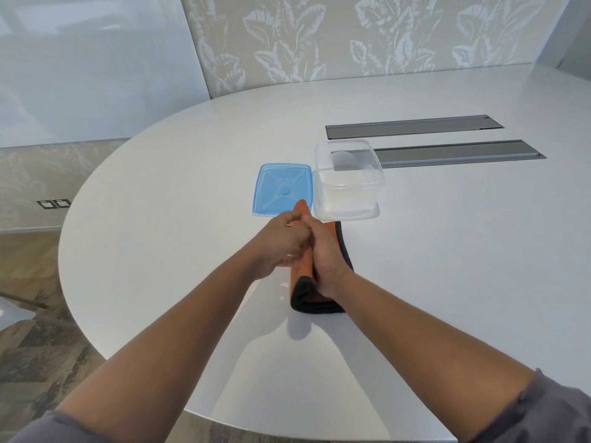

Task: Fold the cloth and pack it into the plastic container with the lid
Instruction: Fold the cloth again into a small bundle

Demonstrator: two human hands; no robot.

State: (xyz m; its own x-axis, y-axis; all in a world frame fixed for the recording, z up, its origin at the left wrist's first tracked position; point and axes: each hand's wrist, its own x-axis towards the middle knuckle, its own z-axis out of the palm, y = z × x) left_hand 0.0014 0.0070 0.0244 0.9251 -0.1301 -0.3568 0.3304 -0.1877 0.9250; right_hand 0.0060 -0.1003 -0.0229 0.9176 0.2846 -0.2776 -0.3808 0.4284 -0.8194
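White oval worktop (192, 219) carries the soft, limp orange cloth with black edging (305, 292), partly folded, likely light. Both hands, left hand (281, 244) and right hand (323, 254), pinch its raised fold near the clear square plastic container (348, 199) and blue lid (281, 190).

The clear square plastic container (348, 183) stands open-topped, the blue square plastic lid (281, 190) touching its left side; bare white tabletop (463, 251) lies open right of it.

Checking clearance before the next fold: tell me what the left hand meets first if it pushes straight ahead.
Probably the blue lid: the left hand points toward its near edge. Depth is unclear; it might pass above.
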